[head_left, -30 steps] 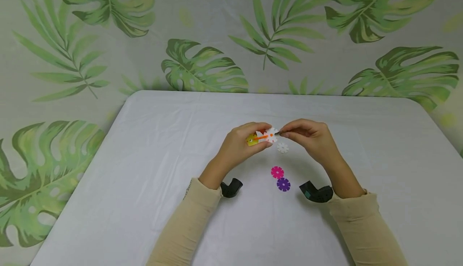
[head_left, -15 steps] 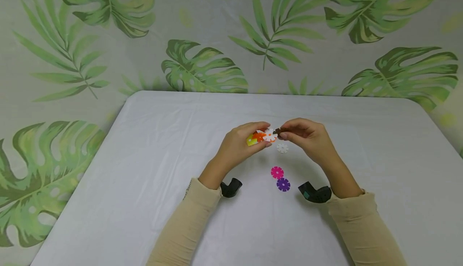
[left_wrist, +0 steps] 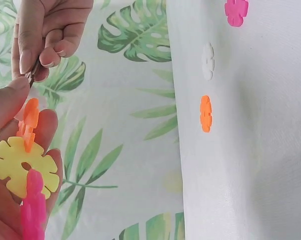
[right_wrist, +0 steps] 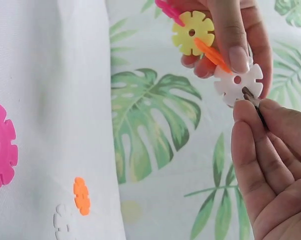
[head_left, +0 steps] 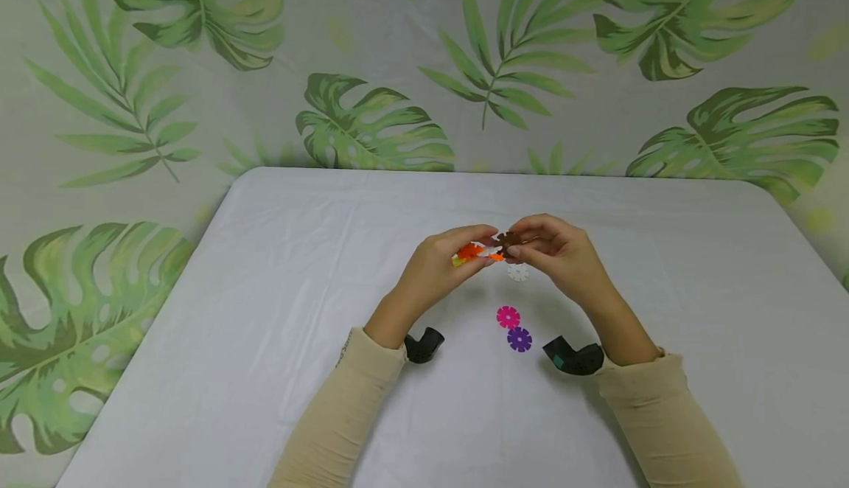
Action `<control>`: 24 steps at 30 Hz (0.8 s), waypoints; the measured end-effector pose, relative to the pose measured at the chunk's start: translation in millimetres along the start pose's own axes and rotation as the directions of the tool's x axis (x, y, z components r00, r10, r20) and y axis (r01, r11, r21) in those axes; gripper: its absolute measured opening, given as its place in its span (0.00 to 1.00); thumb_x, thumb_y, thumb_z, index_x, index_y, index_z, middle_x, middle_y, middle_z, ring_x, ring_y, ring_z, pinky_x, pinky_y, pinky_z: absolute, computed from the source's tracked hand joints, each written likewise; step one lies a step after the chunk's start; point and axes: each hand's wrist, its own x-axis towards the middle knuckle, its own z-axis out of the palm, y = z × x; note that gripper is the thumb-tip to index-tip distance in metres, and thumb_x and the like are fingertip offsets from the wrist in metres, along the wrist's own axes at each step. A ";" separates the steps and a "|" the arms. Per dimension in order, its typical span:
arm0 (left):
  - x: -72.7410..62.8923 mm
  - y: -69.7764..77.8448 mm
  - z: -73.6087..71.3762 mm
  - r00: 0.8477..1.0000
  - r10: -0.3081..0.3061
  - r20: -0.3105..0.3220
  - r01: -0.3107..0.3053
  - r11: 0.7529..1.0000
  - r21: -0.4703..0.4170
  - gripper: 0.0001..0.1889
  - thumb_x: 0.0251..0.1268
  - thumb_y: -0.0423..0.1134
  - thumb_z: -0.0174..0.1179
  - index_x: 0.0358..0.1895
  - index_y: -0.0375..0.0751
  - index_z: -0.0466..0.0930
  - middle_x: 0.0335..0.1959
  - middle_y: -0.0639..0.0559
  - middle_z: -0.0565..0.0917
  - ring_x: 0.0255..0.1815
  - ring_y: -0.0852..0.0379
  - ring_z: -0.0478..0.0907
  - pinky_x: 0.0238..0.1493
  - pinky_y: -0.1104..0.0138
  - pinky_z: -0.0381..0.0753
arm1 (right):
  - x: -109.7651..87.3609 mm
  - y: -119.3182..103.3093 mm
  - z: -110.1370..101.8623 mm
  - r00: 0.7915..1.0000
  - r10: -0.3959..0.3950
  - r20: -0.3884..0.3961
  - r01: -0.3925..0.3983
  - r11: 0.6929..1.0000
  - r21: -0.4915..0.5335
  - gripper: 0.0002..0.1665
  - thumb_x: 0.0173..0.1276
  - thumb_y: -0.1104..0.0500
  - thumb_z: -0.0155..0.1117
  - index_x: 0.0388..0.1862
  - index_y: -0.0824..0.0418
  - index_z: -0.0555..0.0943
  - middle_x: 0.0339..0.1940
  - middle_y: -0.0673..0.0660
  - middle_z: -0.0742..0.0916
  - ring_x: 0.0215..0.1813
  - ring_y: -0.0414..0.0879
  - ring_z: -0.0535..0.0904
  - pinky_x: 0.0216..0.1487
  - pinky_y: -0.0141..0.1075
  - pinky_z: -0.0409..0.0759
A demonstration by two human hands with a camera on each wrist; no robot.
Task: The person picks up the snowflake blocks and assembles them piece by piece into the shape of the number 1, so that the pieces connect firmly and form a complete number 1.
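At the left, ahead of the middle of the counter's [head_left: 298,252] far edge, the left hand [head_left: 439,258] holds a chain of joined discs [right_wrist: 213,54] above the cloth, thumb over its inner end. From left to right the chain runs end pink disc [right_wrist: 171,11], yellow disc [right_wrist: 204,31], joined orange disc [right_wrist: 220,62], joined white disc [right_wrist: 228,88]; these four look slotted together, each turned across its neighbour, so the joining seems well under way. The long axis lies roughly along the far edge, the pink end pointing into the left palm and the white end toward the right hand. Below it on the counter, four discs are unattached: loose orange disc [right_wrist: 82,196], nearest the far edge; loose pink disc [head_left: 502,315], farther from that edge; loose white disc [head_left: 522,274], just beside the orange; and purple disc [head_left: 514,340], close against the pink. At the right, the right hand [head_left: 560,248] pinches a brown disc [head_left: 507,241] narrowly, its edge at a slot in the white rim; whether it is fully seated I cannot tell.
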 end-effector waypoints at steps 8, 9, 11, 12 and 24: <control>0.2 1.1 1.9 1.000 -0.002 -0.004 0.002 1.000 0.011 0.19 0.51 0.33 0.65 0.50 0.35 0.77 0.45 0.48 0.81 0.48 0.58 0.76 0.50 0.77 0.68 | -0.2 0.7 4.0 1.000 0.018 0.005 -0.018 0.999 0.047 0.14 0.55 0.77 0.59 0.43 0.73 0.75 0.34 0.64 0.78 0.32 0.50 0.82 0.35 0.39 0.80; 0.2 0.9 2.1 1.000 -0.003 -0.005 0.003 1.000 0.010 0.20 0.51 0.33 0.66 0.50 0.35 0.77 0.45 0.48 0.80 0.48 0.58 0.76 0.50 0.77 0.68 | -0.4 0.7 4.6 1.000 0.020 0.006 -0.020 0.998 0.063 0.14 0.55 0.78 0.59 0.43 0.74 0.75 0.33 0.64 0.78 0.32 0.51 0.82 0.35 0.40 0.80; 0.2 0.8 2.4 1.000 -0.006 -0.005 0.006 1.000 0.010 0.20 0.51 0.33 0.66 0.49 0.36 0.77 0.46 0.47 0.80 0.48 0.58 0.75 0.50 0.77 0.68 | -0.6 0.9 5.8 1.000 0.032 -0.001 -0.031 0.996 0.081 0.14 0.55 0.77 0.59 0.42 0.74 0.75 0.32 0.64 0.78 0.32 0.51 0.82 0.35 0.40 0.80; 0.2 0.7 2.5 1.000 -0.008 -0.004 0.008 1.000 0.012 0.20 0.51 0.34 0.66 0.49 0.36 0.77 0.46 0.48 0.80 0.48 0.58 0.75 0.50 0.78 0.68 | -0.8 1.0 6.2 0.999 0.036 0.002 -0.036 0.996 0.087 0.14 0.55 0.77 0.59 0.42 0.74 0.75 0.32 0.63 0.78 0.32 0.51 0.82 0.36 0.40 0.80; -0.4 0.3 2.2 1.000 -0.020 -0.002 0.020 1.000 0.002 0.19 0.50 0.37 0.66 0.47 0.37 0.78 0.43 0.50 0.81 0.41 0.61 0.75 0.45 0.79 0.69 | -0.9 0.5 8.5 0.994 0.108 0.004 -0.108 0.994 0.028 0.14 0.56 0.73 0.62 0.43 0.71 0.76 0.31 0.61 0.76 0.34 0.49 0.82 0.36 0.37 0.80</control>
